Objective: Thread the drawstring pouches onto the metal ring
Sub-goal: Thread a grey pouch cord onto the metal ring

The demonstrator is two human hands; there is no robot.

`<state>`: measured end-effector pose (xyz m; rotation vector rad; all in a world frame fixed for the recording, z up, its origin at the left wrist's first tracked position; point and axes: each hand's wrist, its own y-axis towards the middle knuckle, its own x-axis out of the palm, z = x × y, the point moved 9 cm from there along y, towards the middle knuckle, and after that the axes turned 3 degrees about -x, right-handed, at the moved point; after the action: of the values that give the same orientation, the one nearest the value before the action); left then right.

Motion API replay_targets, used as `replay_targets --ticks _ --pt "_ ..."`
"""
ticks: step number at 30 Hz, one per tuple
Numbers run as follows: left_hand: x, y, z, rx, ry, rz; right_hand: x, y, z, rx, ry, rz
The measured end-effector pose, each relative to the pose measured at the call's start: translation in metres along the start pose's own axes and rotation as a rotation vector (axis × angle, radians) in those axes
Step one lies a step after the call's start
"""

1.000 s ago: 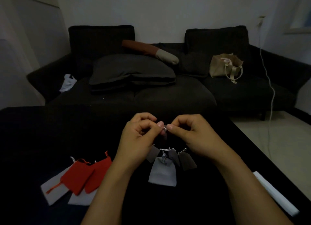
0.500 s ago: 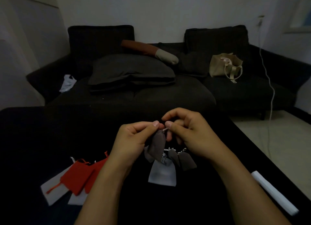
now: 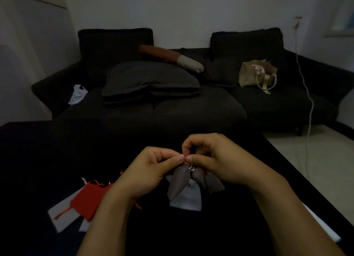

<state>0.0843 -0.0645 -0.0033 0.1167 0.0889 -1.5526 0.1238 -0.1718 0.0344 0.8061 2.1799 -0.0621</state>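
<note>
My left hand (image 3: 151, 169) and my right hand (image 3: 216, 160) meet fingertip to fingertip above the black table (image 3: 57, 150). Between them a small metal ring (image 3: 190, 167) glints, mostly hidden by my fingers. Both hands pinch at it. Several grey-brown drawstring pouches (image 3: 177, 183) hang from the ring, and a pale grey pouch (image 3: 188, 200) lies under them on the table. To the left, red pouches (image 3: 86, 198) lie on white pouches (image 3: 61, 215), partly covered by my left forearm.
A white strip (image 3: 321, 225) lies along the table's right edge. Behind the table stands a dark sofa (image 3: 172, 106) with cushions, a beige tote bag (image 3: 254, 74) and a white plastic bag (image 3: 77, 94). A white cable (image 3: 308, 102) hangs down at right.
A grey-brown pouch was lifted to the ring and now hangs from it at the left of the bunch. Both hands moved slightly lower and kept pinching at the ring.
</note>
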Motion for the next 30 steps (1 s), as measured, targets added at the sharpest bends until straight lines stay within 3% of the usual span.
replay_targets --ticks 5,10,15,22,30 --pt "0.002 0.000 -0.001 -0.043 -0.001 0.000 0.009 0.002 0.010 0.065 -0.029 -0.034" --pt "-0.002 0.000 0.002 -0.063 -0.236 0.089 0.013 -0.001 0.007 0.048 0.478 -0.040" --pt "0.005 -0.003 0.006 -0.086 -0.509 0.056 0.013 -0.001 -0.004 0.007 0.730 -0.072" --pt "0.002 0.000 -0.004 -0.136 -0.537 0.134 0.008 -0.001 -0.003 -0.027 0.669 -0.035" --pt "-0.016 -0.002 0.004 -0.059 -0.489 0.267 -0.029 -0.006 0.013 0.045 0.317 0.237"
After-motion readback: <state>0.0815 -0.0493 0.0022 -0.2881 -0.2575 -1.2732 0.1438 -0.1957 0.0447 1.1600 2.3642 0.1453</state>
